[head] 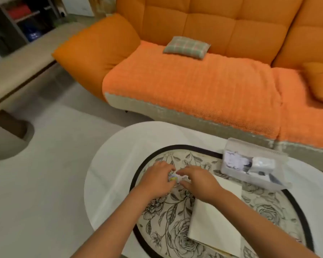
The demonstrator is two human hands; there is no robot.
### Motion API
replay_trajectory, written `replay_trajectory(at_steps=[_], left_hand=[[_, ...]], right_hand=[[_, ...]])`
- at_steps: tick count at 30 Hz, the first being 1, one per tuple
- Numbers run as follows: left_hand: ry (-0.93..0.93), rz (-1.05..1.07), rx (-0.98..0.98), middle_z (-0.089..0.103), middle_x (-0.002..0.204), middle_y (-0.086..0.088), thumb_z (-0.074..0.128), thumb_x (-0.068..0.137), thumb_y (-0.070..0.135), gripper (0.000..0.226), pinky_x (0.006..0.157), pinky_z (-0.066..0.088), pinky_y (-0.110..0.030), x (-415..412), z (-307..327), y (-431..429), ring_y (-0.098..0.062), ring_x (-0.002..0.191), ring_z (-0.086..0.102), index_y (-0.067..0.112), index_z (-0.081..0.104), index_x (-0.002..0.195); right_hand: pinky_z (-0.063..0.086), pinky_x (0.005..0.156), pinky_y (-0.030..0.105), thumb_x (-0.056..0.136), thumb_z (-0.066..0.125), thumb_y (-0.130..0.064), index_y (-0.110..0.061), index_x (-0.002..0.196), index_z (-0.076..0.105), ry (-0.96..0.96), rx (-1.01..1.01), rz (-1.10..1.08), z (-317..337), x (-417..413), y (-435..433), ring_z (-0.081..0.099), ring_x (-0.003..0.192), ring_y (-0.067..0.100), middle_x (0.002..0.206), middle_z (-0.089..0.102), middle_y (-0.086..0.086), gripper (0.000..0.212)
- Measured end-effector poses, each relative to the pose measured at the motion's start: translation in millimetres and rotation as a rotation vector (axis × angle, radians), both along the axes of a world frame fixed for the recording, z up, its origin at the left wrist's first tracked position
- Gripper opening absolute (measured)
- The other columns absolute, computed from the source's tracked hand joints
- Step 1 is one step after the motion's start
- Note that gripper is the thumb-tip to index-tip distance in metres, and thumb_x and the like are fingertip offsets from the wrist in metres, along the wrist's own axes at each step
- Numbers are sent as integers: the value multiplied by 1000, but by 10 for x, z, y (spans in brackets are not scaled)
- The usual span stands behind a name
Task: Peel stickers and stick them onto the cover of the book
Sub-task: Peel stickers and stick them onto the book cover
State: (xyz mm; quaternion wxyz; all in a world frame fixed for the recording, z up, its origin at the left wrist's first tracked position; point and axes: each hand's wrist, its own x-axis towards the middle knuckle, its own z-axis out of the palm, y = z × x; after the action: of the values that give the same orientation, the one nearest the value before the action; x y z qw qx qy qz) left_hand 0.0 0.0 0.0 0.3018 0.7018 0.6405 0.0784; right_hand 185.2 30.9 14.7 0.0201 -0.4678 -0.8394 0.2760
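A cream-covered book (215,218) lies closed on the floral table mat, under my right forearm. Just beyond its far left corner sits a small sticker piece (172,178) with a yellow print, mostly hidden between my hands. My left hand (157,180) curls its fingers over the sticker piece from the left. My right hand (196,180) reaches in from the right, its thumb and forefinger close to the same piece. The blur hides whether the right hand's fingertips pinch it.
A clear plastic box (254,164) with small white and dark items stands at the mat's right. The white oval table (110,175) carries the black-rimmed floral mat (175,237). Behind it is an orange sofa (194,81) with a plaid cushion (186,47).
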Motion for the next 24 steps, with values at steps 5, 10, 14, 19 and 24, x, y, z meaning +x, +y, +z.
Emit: replay_trajectory(at_steps=[5, 10, 14, 19, 24], left_hand=[[109, -44, 147, 55, 115, 12, 55, 89, 62, 52, 94, 41, -29, -124, -339, -33, -10, 112, 46, 31, 56, 131], [91, -59, 271, 48, 102, 21, 64, 85, 57, 39, 82, 32, -21, -160, -574, -35, -3, 103, 42, 35, 60, 116], [37, -64, 291, 56, 97, 19, 67, 82, 56, 31, 82, 42, -22, -203, -636, 15, -2, 98, 48, 37, 62, 106], [16, -52, 324, 57, 96, 17, 70, 84, 48, 25, 83, 41, -22, -222, -697, 2, -3, 99, 50, 36, 65, 106], [81, -78, 385, 59, 108, 13, 65, 90, 46, 27, 90, 42, -25, -201, -713, -85, -9, 109, 49, 32, 65, 114]], right_hand=[[48, 80, 30, 88, 66, -53, -37, 134, 60, -75, 152, 181, -382, -165, 199, 60, 100, 15, 109, 63, -6, 50], [47, 75, 25, 81, 77, -47, -30, 110, 67, -54, 128, 99, -651, -197, 246, 58, 88, 11, 99, 57, -10, 35], [50, 68, 24, 78, 84, -35, -26, 91, 69, 66, -32, 17, -673, -214, 296, 59, 75, 5, 85, 65, -10, 22], [51, 78, 29, 93, 68, -33, -33, 110, 76, 17, 222, 119, -666, -147, 199, 62, 88, 11, 101, 67, -8, 19], [53, 75, 38, 97, 59, -16, -22, 114, 73, -122, 456, 193, -816, -115, -35, 58, 94, 21, 104, 57, 1, 23]])
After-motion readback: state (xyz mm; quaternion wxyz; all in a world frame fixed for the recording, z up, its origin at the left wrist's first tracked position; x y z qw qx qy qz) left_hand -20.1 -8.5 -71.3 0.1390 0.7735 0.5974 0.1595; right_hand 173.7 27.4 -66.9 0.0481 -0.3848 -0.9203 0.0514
